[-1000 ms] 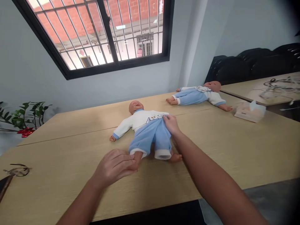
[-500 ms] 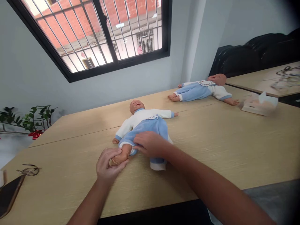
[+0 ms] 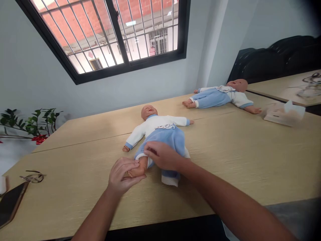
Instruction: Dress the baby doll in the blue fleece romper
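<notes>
A baby doll (image 3: pixel 156 124) in a white top and blue trousers (image 3: pixel 175 135) lies on its back on the table, its head toward the window. My left hand (image 3: pixel 125 174) is closed around the doll's bare foot (image 3: pixel 137 170), thumb below and fingers above. Just above that ankle, my right hand (image 3: pixel 163 154) pinches the blue trouser leg near its white cuff; its fingertips are partly hidden. The other trouser leg's white cuff (image 3: pixel 170 180) hangs loose below my right wrist, with no foot showing in it.
A second, similarly dressed doll (image 3: pixel 213 97) lies at the back right, beside a tissue box (image 3: pixel 284 113). Glasses (image 3: pixel 33 176) and a dark phone or tablet (image 3: pixel 12 202) lie at the left. A potted plant (image 3: pixel 32 122) stands beyond the table's left edge.
The whole view has shifted slightly. The held foot and both hands sit a little farther right, and my right fingers have drawn closer to the cuff. Both grips stay the same.
</notes>
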### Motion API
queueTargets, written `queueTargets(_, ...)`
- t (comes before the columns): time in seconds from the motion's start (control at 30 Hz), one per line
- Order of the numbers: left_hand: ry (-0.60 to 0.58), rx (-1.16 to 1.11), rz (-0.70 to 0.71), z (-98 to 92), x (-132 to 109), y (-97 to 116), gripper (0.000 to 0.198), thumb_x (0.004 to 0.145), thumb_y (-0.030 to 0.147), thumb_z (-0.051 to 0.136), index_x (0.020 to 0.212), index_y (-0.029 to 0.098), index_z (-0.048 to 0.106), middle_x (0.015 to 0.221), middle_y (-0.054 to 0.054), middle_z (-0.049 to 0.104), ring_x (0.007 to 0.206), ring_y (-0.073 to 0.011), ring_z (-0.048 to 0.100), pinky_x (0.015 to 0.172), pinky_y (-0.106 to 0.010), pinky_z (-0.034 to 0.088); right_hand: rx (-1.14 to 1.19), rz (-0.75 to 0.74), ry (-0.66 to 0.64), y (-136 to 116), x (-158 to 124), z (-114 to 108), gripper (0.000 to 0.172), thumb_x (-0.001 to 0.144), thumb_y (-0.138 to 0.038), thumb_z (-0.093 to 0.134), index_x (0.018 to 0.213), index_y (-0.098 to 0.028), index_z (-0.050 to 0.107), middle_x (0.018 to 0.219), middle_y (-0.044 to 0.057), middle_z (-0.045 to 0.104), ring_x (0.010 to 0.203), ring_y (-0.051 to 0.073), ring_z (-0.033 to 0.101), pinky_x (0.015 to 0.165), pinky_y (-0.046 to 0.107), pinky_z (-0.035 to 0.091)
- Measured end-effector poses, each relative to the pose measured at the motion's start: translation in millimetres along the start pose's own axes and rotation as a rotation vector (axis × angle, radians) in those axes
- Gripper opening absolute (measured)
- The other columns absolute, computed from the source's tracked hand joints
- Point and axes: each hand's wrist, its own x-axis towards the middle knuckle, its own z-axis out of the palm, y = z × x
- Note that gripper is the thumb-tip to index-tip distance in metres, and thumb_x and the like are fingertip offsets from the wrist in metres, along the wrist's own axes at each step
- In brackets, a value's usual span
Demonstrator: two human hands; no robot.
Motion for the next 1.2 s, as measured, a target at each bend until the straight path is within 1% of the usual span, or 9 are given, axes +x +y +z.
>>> queueTargets(0.17,-0.023,-0.010,-0.001,-0.6,2.5,-2.5,0.041,0.077,0.025,0.089,0.111,0.020,0.065,0.098,-0.007,0.076,0.090,-0.0221,0.073,0.078,-0.036,0.059,0.424,0.112,-0.082,7.1,2.4,-0.9,0.031,0.100,-0.048,0.053,0.086,-0.021,0.054,0.079,-0.003,0.049,0.072,0.014,0.044,0.068,0.028,0.037)
queueTargets(0.3,-0.074,-0.018,-0.013,-1.6,2.7,-2.6,0.042,0.077,0.026,0.089,0.111,0.021,0.066,0.098,-0.006,0.077,0.089,-0.0216,0.073,0.080,-0.037,0.059,0.110,0.071,-0.149,12.0,5.1,-3.7,0.036,0.105,-0.041,0.042,0.077,-0.021,0.054,0.074,-0.002,0.054,0.071,0.016,0.047,0.069,0.030,0.039)
queueTargets(0.43,-0.048,-0.039,-0.016,-2.7,1.5,-2.2,0.042,0.077,0.027,0.090,0.111,0.021,0.066,0.100,-0.006,0.076,0.092,-0.0214,0.072,0.082,-0.037,0.059,-0.458,0.087,0.306,31.5,9.4,-14.5,0.022,0.101,-0.030,0.048,0.108,-0.018,0.065,0.112,0.012,0.068,0.108,0.028,0.057,0.097,0.042,0.041)
queueTargets(0.53,-0.079,-0.057,-0.015,-3.7,0.1,-2.7,0.039,0.078,0.032,0.089,0.107,0.022,0.066,0.099,-0.005,0.074,0.091,-0.0211,0.071,0.082,-0.038,0.059,-0.822,0.239,0.469,52.1,10.8,-27.7,0.050,0.093,-0.031,0.063,0.138,-0.011,0.056,0.136,0.023,0.060,0.126,0.040,0.048,0.106,0.053,0.033)
queueTargets(0.67,-0.140,-0.066,0.013,-5.9,-1.4,1.9,0.033,0.081,0.037,0.086,0.103,0.022,0.067,0.095,-0.003,0.069,0.085,-0.0191,0.069,0.074,-0.036,0.058,-0.839,0.285,0.374,68.9,12.9,-49.0,0.027,0.096,-0.025,0.056,0.119,-0.019,0.070,0.117,0.015,0.070,0.112,0.036,0.057,0.099,0.049,0.039)
queueTargets(0.8,-0.236,-0.034,0.162,-4.9,-1.5,15.8,0.029,0.085,0.032,0.083,0.106,0.021,0.068,0.091,-0.003,0.072,0.082,-0.0181,0.069,0.072,-0.033,0.058,-0.808,0.284,0.669,71.6,15.6,-63.2,0.022,0.095,-0.024,0.056,0.110,-0.017,0.070,0.114,0.016,0.070,0.109,0.034,0.057,0.100,0.047,0.039)
queueTargets(0.97,-0.403,-0.020,0.192,2.7,-6.5,25.5,0.016,0.094,0.029,0.073,0.107,0.021,0.068,0.094,-0.004,0.073,0.087,-0.0175,0.070,0.076,-0.031,0.057,-0.685,0.131,0.504,67.5,15.6,-67.2,0.036,0.098,-0.041,0.056,0.124,-0.018,0.065,0.127,0.014,0.067,0.122,0.031,0.055,0.107,0.042,0.040)
queueTargets(1.07,-0.455,-0.072,0.134,5.1,-12.9,24.0,0.015,0.094,0.026,0.072,0.107,0.021,0.067,0.097,-0.005,0.072,0.090,-0.0178,0.069,0.079,-0.032,0.058,-0.654,0.322,0.513,69.4,11.0,-81.5,0.050,0.104,-0.043,0.043,0.140,-0.012,0.054,0.140,0.020,0.061,0.130,0.031,0.053,0.110,0.042,0.037)
queueTargets(1.2,-0.477,-0.098,0.085,6.4,-17.2,24.2,0.017,0.092,0.022,0.074,0.107,0.021,0.066,0.097,-0.005,0.070,0.090,-0.0180,0.067,0.079,-0.031,0.058,-0.705,0.433,0.320,77.1,2.0,-105.7,0.041,0.103,-0.038,0.041,0.106,-0.010,0.071,0.118,0.025,0.070,0.116,0.035,0.061,0.104,0.044,0.039)
